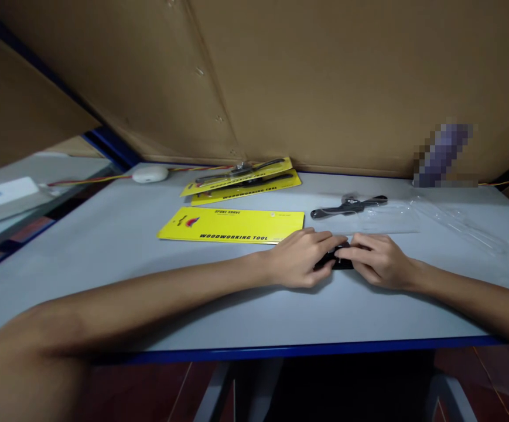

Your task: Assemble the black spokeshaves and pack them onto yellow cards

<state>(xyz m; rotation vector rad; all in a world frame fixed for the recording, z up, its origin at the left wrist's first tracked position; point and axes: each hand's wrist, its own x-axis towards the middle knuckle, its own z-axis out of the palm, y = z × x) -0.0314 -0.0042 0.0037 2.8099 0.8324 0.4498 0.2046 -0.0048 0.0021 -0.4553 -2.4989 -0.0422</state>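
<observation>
As I watch through the head camera, the grey worktop [118,252] spreads out around the fingers [354,254], its blue edging [280,351] running nearer me than they are. Beyond the fingers a brown cardboard wall [346,76] rises, and well below them I catch reddish floor [469,387]. Now the hands: the left hand [303,258] comes in back-up on an arm bent at the elbow, the right hand [381,261] from the opposite side, and they almost meet. Both sets of fingers are curled, pinching a black tool [345,265] low over the worktop; mostly they hide it from me. Just past the left fingers lies a yellow card [232,225], more yellow cards [276,170] farther back. Beyond the right fingers, there's a second dark tool [353,207], with clear plastic packaging [460,225] off to their right.
</observation>
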